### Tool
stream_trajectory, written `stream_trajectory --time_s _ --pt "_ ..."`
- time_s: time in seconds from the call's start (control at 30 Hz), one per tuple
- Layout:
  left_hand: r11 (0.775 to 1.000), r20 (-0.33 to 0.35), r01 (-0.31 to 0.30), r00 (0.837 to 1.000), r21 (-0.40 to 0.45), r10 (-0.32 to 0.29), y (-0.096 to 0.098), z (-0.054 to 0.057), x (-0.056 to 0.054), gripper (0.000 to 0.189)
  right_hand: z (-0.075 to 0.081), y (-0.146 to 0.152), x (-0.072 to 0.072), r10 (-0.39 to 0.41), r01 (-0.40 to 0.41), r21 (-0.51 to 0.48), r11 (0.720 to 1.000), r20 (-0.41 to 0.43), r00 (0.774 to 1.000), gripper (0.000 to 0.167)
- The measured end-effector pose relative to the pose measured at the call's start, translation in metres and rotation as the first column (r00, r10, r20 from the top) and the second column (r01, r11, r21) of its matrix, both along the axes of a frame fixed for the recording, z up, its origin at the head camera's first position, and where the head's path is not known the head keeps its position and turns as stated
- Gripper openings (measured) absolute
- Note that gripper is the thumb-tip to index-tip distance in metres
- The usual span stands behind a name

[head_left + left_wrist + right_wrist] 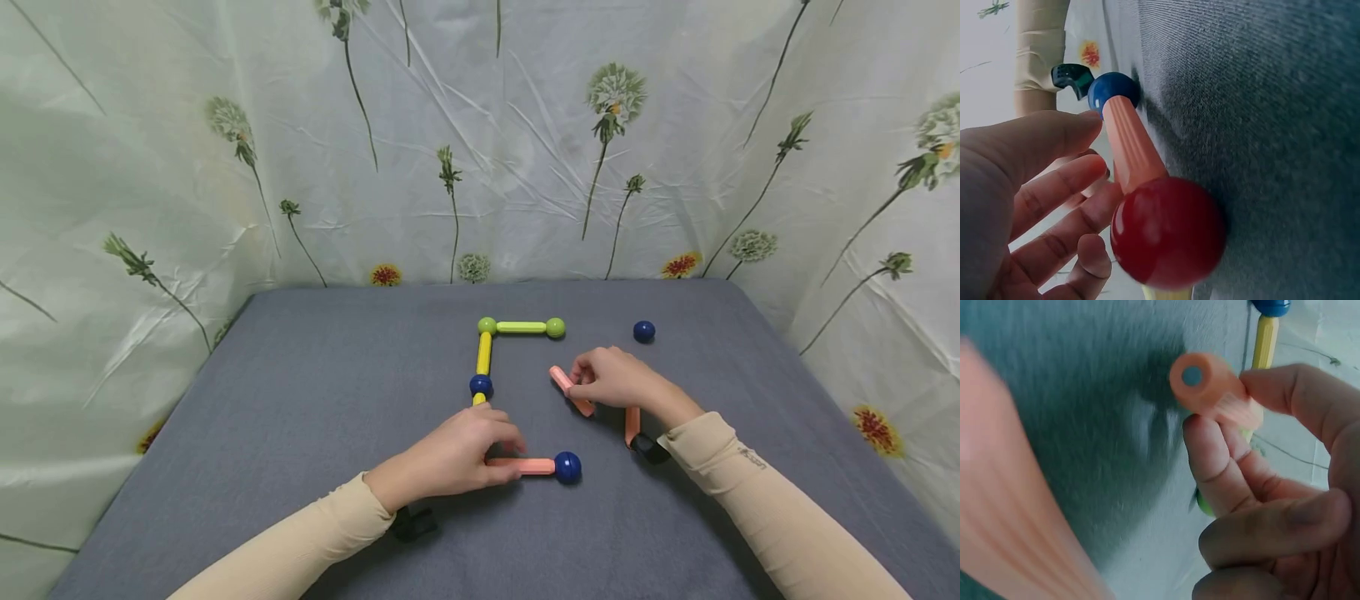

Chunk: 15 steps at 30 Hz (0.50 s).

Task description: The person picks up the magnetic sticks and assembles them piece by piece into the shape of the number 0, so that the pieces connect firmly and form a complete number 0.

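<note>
My right hand point(611, 377) pinches a pink magnetic rod point(572, 392) between thumb and fingers; its round metal end shows in the right wrist view. My left hand point(465, 450) hovers loosely over another pink rod point(534, 467), fingers relaxed and a gap under them. That rod joins a dark blue ball point(567, 467) to a red ball point(1169, 232), which the left hand hides in the head view. From a second blue ball point(481, 385), a yellow rod point(483, 354) runs up to a green ball point(487, 326). A light green rod point(522, 327) links that to another green ball point(555, 327).
A third pink rod point(632, 427) lies beneath my right wrist, beside the black wrist camera point(649, 448). A loose blue ball point(643, 332) stands farther back on the grey cloth surface point(345, 367). A flower-patterned curtain point(525, 167) hangs behind and at both sides.
</note>
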<state>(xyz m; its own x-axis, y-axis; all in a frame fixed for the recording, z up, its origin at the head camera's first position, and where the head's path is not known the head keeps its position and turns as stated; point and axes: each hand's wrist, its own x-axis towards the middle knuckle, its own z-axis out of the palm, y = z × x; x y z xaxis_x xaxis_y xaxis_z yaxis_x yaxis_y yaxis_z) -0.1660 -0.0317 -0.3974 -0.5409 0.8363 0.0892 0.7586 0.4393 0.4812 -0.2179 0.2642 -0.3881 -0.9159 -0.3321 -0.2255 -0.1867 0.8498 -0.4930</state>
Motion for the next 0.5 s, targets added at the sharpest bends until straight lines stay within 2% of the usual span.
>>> stream_trajectory --time_s 0.2,0.5 --pt "0.999 0.018 0.038 0.999 -0.009 -0.037 0.005 -0.003 0.0 0.012 0.0 -0.004 0.012 -0.085 0.087 -0.054 0.995 0.042 0.996 0.016" --pt "0.999 0.006 0.039 0.999 -0.038 -0.039 0.006 -0.008 0.002 0.014 -0.004 -0.005 0.03 -0.104 0.115 -0.116 0.987 0.096 0.99 0.019"
